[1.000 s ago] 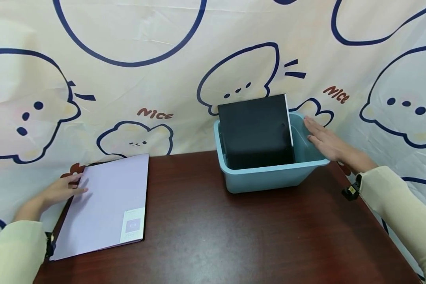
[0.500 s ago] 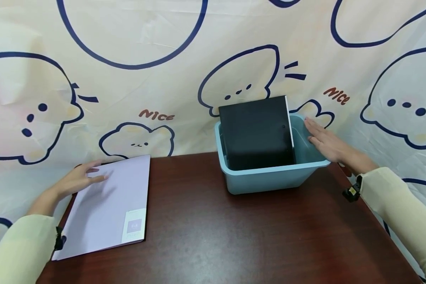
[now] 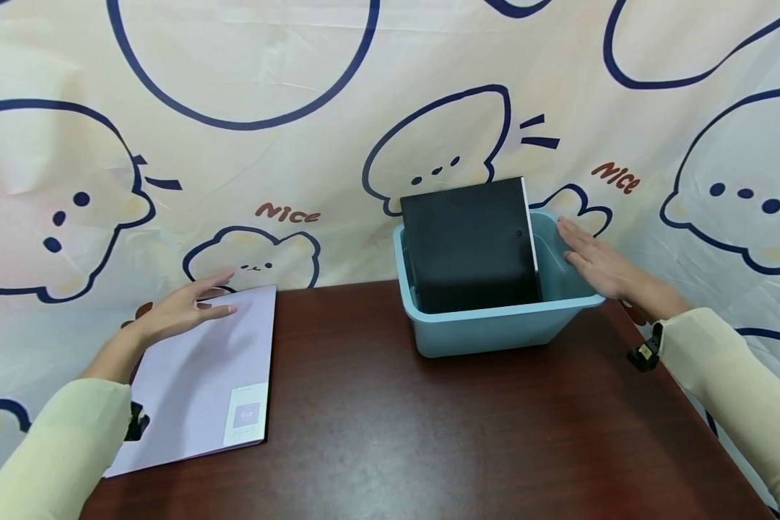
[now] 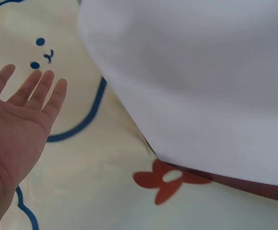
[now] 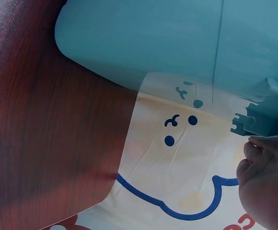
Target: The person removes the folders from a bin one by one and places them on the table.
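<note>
A large, flat lavender folder (image 3: 195,397) with a pale label (image 3: 245,415) lies on the left of the table. Over its far left corner my left hand (image 3: 185,310) is held with fingers extended and nothing in them; the left wrist view shows the palm spread beside the folder's edge. At the right stands a light blue plastic bin (image 3: 507,328). Inside it a flat black item with a white edge (image 3: 471,249) leans upright, rising above the rim. My right hand (image 3: 598,263) rests with straight fingers at the bin's right rim.
The dark brown wooden table (image 3: 364,433) spreads between folder and bin. A cream cloth (image 3: 338,180) with cartoon outlines hangs right behind the table and around both sides. Each wrist wears a small black camera (image 3: 645,350).
My left hand has moved right and away from me, from the folder's left edge to over its far left corner. The right hand, bin and folder keep their places.
</note>
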Motion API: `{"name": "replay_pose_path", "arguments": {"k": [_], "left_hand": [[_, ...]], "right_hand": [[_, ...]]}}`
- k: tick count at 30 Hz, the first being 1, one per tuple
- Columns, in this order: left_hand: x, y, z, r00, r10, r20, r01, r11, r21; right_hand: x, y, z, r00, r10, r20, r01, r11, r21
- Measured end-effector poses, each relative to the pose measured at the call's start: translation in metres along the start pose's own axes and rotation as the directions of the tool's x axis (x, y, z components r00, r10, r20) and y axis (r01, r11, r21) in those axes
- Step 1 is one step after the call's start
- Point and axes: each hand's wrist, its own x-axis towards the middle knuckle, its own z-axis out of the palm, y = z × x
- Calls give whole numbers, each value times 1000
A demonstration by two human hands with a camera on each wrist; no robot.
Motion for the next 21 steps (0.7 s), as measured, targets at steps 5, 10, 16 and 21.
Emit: {"name": "replay_pose_path", "arguments": {"k": [5, 10, 16, 21], "left_hand": [[7, 12, 4, 1000, 25, 5, -25, 999, -33], [13, 24, 7, 999, 45, 6, -45, 998, -48], [18, 37, 8, 993, 115, -7, -115, 990, -80], [25, 51, 12, 986, 164, 6, -162, 978, -133]], "right_hand": [[0, 0, 0, 1000, -5, 4, 5, 1000, 0], [0, -1, 0, 1000, -8, -5, 8, 1000, -1], [-1, -2, 1, 1000, -18, -20, 18, 1000, 4], [-1, -2, 1, 999, -25, -29, 25, 1000, 12]]}}
